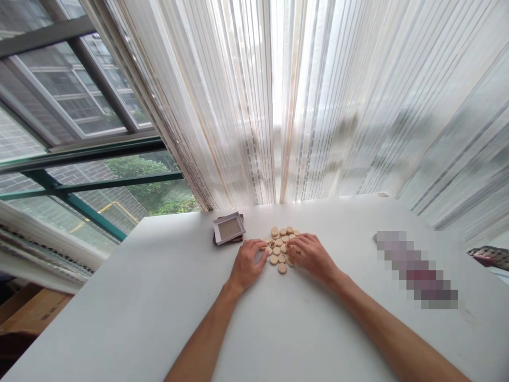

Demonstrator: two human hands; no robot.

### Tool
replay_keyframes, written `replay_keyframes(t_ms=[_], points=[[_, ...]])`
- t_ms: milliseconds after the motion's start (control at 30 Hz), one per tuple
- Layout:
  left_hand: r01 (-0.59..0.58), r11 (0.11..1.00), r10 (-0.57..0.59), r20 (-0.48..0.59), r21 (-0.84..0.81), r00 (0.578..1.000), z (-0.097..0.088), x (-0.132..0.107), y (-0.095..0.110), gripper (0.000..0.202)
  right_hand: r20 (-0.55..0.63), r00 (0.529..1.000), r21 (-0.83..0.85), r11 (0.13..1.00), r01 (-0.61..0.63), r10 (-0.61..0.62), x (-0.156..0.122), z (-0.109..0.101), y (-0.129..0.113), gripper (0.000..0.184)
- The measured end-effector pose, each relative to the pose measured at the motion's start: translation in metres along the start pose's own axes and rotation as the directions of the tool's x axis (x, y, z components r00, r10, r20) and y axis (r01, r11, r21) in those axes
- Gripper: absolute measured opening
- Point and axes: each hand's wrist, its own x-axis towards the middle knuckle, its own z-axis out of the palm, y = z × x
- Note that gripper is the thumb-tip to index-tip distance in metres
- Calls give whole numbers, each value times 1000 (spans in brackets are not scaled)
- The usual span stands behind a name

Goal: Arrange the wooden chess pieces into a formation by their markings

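Small round wooden game pieces (279,242) lie in a loose cluster on the white table. Most show a plain face; one marked piece (272,244) has a dark character on it. At the cluster's left edge is my left hand (248,262), thumb and forefinger apart, their tips at the nearest pieces. My right hand (312,254) bends over the right side of the cluster. Its curled, slightly blurred fingertips cover some pieces, and I cannot make out whether one is pinched. A single piece (282,268) lies at the near end.
A shallow open box (229,229) sits behind my left hand, on top of a darker part. A pixelated long item (417,273) lies on the table (278,339) at right. Striped curtains (274,106) hang behind; a cardboard box (35,313) stands below at left.
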Motion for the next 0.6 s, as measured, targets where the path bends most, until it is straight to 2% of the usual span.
replay_keyframes(t_ms=[67, 133, 233, 300, 467, 600], points=[[-13, 1000, 13, 7, -4, 1000, -1, -1, 1, 17, -73, 994, -17, 996, -85, 84, -1, -11, 18, 13], [-26, 1000, 26, 13, -4, 1000, -2, -1, 2, 18, -148, 963, -41, 971, -235, 227, -5, -21, 41, 17], [-60, 998, 59, 48, 12, 997, -4, -2, 3, 25, -145, 943, -62, 949, -310, 298, -11, -29, 67, 24], [-96, 995, 93, 87, 27, 992, -4, -2, 4, 34, -123, 941, -69, 943, -326, 316, -14, -28, 75, 29], [-146, 986, 130, 181, 77, 975, -2, -3, 13, 49, -36, 957, -46, 956, -288, 287, -14, -15, 60, 33], [-134, 983, 91, 298, 126, 950, 2, -3, 16, 59, 85, 976, -54, 979, -199, 203, -16, -5, 41, 44]])
